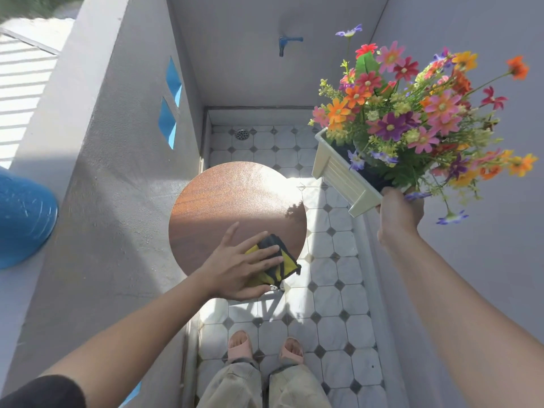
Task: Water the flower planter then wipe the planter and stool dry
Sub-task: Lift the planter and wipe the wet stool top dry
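Observation:
A round brown stool (223, 207) stands on the tiled floor in front of me. My left hand (238, 263) presses a yellow and black cloth (278, 260) flat against the stool's near right edge, fingers straight. My right hand (399, 213) grips the near end of a cream rectangular planter (338, 172) full of colourful flowers (412, 113), holding it in the air to the right of the stool, tilted.
A blue tap (287, 44) sticks out of the far wall. A floor drain (242, 134) sits in the far left corner of the tiles. Grey walls close in on left and right. A blue barrel (23, 219) stands beyond the left wall. My sandalled feet (265, 347) are below.

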